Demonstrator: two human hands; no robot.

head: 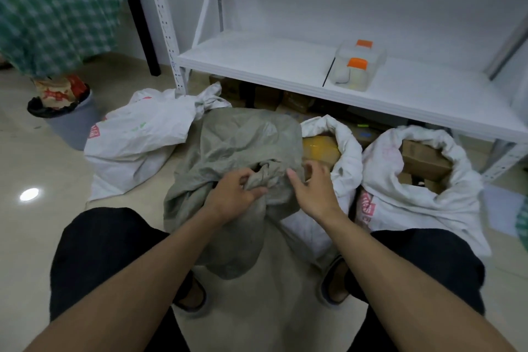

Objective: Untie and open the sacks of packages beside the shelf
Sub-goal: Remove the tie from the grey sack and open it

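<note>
Knot point(265, 173) at the neck of the grey sack point(243, 143) is gripped by the left hand point(234, 194): fingers are curled round the bunched cloth, thumb laid across it. Right hand point(314, 191) is held just beside the knot, fingers loosely bent, nothing seen pinched.

Grey sack is stood on the floor in front of the shelf point(257, 57), between the knees.

Cloth is judged soft, thin and creased, so it will bunch and slide. Hold is best taken on the loose tail right at the knot, with the neck pinned by the other hand. Load is judged bulky, probably boxes, so lifting by the neck is not advised.

By the shelf's left post a tied sack point(143, 134) is left to do. Under the shelf's front edge, middle sack point(347, 148) and right sack point(414, 194) are already opened, boxes showing.
</note>
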